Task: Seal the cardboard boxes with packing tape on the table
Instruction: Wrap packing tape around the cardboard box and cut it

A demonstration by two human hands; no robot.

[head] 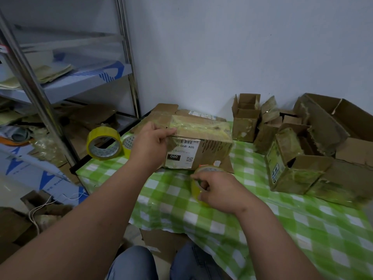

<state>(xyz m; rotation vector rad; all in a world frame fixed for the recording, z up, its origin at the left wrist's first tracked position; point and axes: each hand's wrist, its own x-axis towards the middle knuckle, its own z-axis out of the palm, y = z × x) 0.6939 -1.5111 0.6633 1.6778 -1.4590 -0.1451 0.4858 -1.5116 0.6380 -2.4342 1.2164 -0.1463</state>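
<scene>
A: Where's the box [198,142]?
B: Mid-counter, lying on a flattened carton, yellow tape already across its top. The left hand [150,141] pinches the near-left top corner; the right hand [219,191] has its grip curled round a tape roll [196,187] just in front.
A: What's left?
B: Probably plenty: the open boxes [292,138] at the right look unsealed.
A: Surroundings?
B: A green checked cloth [282,229], spare roll [105,142], metal shelving [60,77], white wall.
</scene>
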